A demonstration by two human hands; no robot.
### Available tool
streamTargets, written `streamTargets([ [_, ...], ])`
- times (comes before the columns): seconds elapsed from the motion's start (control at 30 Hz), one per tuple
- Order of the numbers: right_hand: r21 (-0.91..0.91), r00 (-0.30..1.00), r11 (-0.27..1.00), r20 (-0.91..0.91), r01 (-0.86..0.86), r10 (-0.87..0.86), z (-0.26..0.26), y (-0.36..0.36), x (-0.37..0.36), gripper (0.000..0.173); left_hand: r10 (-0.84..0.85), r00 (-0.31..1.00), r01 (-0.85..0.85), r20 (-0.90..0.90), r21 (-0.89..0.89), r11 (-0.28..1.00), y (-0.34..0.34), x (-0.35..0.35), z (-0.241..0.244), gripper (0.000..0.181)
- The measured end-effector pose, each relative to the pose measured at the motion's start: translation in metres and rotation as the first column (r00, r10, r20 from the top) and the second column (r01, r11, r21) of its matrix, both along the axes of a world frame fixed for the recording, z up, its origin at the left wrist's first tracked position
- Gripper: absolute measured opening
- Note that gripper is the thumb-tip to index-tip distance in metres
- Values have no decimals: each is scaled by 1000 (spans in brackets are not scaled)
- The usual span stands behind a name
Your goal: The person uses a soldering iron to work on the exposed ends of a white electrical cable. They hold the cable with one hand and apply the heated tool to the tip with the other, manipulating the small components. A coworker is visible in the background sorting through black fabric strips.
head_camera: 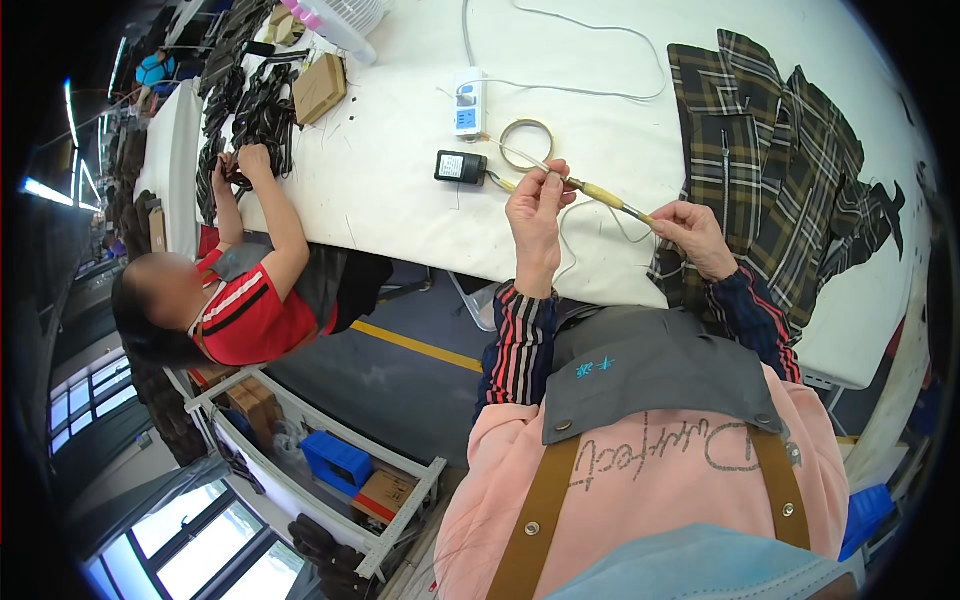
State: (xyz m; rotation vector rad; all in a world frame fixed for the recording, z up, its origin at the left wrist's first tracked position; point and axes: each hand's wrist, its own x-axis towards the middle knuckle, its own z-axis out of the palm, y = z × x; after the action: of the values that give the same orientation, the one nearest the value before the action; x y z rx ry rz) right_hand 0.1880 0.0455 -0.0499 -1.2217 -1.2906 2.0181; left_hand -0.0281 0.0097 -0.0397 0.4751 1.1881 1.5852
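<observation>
Between my two hands a thin metal-tipped tool with a yellow-wrapped handle (602,196), perhaps a soldering iron, is held at a slant over the white-covered table (405,217). My left hand (538,196) grips its upper-left end, where a pale cord joins. My right hand (691,229) pinches the other end with thumb and fingers. A roll of tape (527,124) lies just beyond my left hand, with a black power adapter (460,168) to its left. On the right a plaid garment (739,165) with a zipper lies spread on the table, its near edge beside my right hand.
A white power strip (469,103) with cables lies beyond the adapter. At left, a co-worker in a red shirt (251,315) handles a pile of black straps (262,112) near a cardboard box (320,88). A white fan (345,19) stands at the far edge.
</observation>
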Motion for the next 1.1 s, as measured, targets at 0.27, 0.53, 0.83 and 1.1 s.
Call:
streamTargets([
  [0.27,-48,999,997,1,-52,52,6,0,1,17,42,999,-40,-33,50,998,-1,3,5,12],
  [0.53,-184,992,980,-115,-79,59,5,0,4,18,85,977,-62,-196,121,991,-1,6,4,14],
  [0.83,-329,946,942,-320,-65,-46,2,-7,1,21,119,953,-61,-278,210,976,-1,11,13,12],
  [1.1,-381,941,925,-313,0,-129,11,-10,-2,21,67,939,7,-337,212,977,-6,9,20,11],
])
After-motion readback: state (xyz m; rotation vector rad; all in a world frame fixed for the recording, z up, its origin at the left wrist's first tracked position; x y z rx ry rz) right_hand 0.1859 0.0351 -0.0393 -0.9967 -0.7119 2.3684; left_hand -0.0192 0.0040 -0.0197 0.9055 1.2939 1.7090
